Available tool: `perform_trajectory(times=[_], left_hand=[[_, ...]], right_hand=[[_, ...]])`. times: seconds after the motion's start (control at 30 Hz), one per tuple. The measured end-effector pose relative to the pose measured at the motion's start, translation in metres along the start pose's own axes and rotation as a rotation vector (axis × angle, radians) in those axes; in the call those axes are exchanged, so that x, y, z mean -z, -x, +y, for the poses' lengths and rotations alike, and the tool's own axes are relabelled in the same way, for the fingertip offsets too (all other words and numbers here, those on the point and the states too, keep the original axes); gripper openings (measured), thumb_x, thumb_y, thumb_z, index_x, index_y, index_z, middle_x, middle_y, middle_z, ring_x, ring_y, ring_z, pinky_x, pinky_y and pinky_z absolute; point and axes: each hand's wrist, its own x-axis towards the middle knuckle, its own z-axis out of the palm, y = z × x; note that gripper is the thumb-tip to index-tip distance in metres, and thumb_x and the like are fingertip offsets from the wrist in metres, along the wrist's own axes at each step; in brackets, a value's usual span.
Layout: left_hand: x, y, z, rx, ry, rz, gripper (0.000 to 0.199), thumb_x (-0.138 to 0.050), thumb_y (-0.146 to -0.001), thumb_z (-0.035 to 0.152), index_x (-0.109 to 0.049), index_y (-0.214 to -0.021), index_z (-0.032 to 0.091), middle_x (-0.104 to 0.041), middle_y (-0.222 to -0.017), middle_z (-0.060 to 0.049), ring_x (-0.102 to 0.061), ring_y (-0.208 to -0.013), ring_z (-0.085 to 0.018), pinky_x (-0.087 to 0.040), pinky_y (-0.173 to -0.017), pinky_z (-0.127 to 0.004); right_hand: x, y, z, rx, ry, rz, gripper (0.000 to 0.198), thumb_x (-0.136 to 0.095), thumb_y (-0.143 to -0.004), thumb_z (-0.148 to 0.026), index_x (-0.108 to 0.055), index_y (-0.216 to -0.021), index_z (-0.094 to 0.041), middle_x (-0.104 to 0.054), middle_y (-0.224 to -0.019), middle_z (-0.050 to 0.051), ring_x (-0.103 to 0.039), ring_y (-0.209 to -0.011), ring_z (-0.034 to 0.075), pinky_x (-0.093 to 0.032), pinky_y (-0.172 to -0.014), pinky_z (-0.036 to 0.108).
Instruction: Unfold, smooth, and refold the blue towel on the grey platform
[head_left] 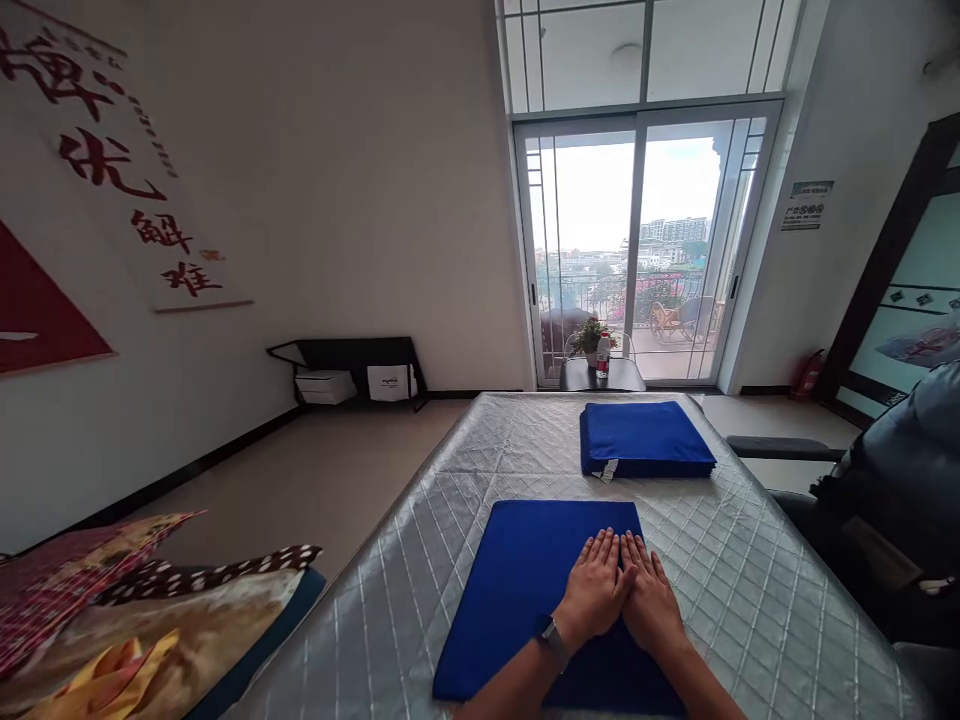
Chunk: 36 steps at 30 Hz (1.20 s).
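Note:
A flat blue piece of folded fabric (517, 590) lies on the silver quilted cover (420, 560) close in front of me. My left hand (596, 590) rests palm down on its right part, fingers stretched out and a dark watch on the wrist. Right beside it, my right hand (651, 595) also lies flat on the blue fabric near its right edge. The two hands touch at the thumbs, and neither grips anything. Farther back on the cover sits a neat stack of the same blue fabric pieces (641, 435), with a small white label (609, 470) hanging at its front.
Folded patterned textiles (225, 620) are piled at the lower left. A person in dark clothing (900, 500) is at the right edge, by a dark armrest (784, 447). Beyond the far edge, a small table (577, 378) holds a plant (592, 340) and a water bottle (603, 357).

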Motion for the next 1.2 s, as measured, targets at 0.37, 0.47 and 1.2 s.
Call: perform_trajectory(times=[0.37, 0.47, 1.2], left_hand=[[0.025, 0.085, -0.086, 0.217, -0.141, -0.045, 0.066, -0.022, -0.103, 0.056, -0.016, -0.158, 0.018, -0.025, -0.162, -0.008, -0.023, -0.149, -0.025, -0.029, -0.121, -0.046], [0.036, 0.119, -0.113, 0.335, -0.171, -0.038, 0.069, -0.021, -0.103, 0.058, -0.013, -0.158, 0.017, -0.021, -0.163, -0.009, -0.021, -0.150, -0.025, -0.028, -0.121, -0.048], [0.052, 0.137, -0.103, 0.317, -0.145, 0.133, 0.067, -0.027, -0.103, 0.054, -0.025, -0.156, 0.013, -0.034, -0.159, -0.013, -0.031, -0.147, -0.026, -0.036, -0.117, -0.047]], right_hand=[[0.003, -0.001, -0.002, -0.045, -0.049, 0.012, 0.064, -0.018, -0.098, -0.036, -0.023, -0.156, -0.010, -0.016, -0.163, 0.007, -0.010, -0.152, 0.019, -0.007, -0.124, 0.042], [0.003, -0.001, -0.002, -0.034, -0.035, 0.021, 0.063, -0.017, -0.098, -0.035, -0.022, -0.155, -0.009, -0.016, -0.163, 0.007, -0.012, -0.152, 0.018, -0.008, -0.123, 0.043], [-0.009, 0.081, -0.010, -0.056, 0.015, -0.004, 0.064, -0.024, -0.099, -0.045, -0.029, -0.154, -0.012, -0.024, -0.162, 0.006, -0.020, -0.150, 0.022, -0.021, -0.122, 0.047]])
